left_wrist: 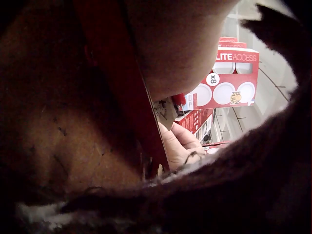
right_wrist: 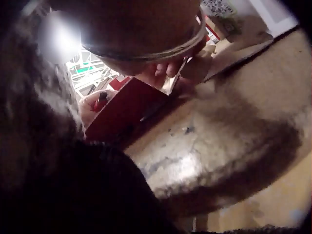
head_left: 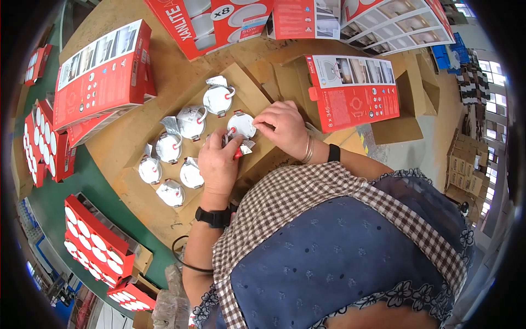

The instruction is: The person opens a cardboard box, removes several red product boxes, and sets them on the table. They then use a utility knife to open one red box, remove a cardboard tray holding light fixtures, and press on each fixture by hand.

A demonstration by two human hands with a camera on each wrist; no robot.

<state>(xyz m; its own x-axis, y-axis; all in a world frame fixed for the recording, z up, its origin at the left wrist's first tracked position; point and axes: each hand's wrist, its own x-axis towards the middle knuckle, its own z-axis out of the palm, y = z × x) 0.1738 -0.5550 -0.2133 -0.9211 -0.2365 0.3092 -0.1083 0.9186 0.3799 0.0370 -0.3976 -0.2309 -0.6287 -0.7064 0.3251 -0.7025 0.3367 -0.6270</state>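
Note:
Several white round lamp units with cables and labels sit in a cardboard tray (head_left: 131, 176). The left hand (head_left: 219, 162) is over the tray, its fingers curled round a small red and black object (head_left: 239, 153) beside the unit (head_left: 241, 125) nearest both hands. At that unit's right edge the right hand (head_left: 282, 129) has thumb and forefinger brought together; whether something thin lies between them is too small to tell. In the left wrist view a hand (left_wrist: 180, 146) shows behind a dark red edge. The right wrist view shows fingers (right_wrist: 160, 73) beyond a red panel (right_wrist: 129, 109).
Red printed boxes stand at the tray's upper left (head_left: 104, 77) and along the table's far side (head_left: 219, 24). Another red box (head_left: 356, 96) lies on an open carton (head_left: 408, 118) at the right. Boxes showing white discs (head_left: 96, 241) rest on the green surface (head_left: 93, 186).

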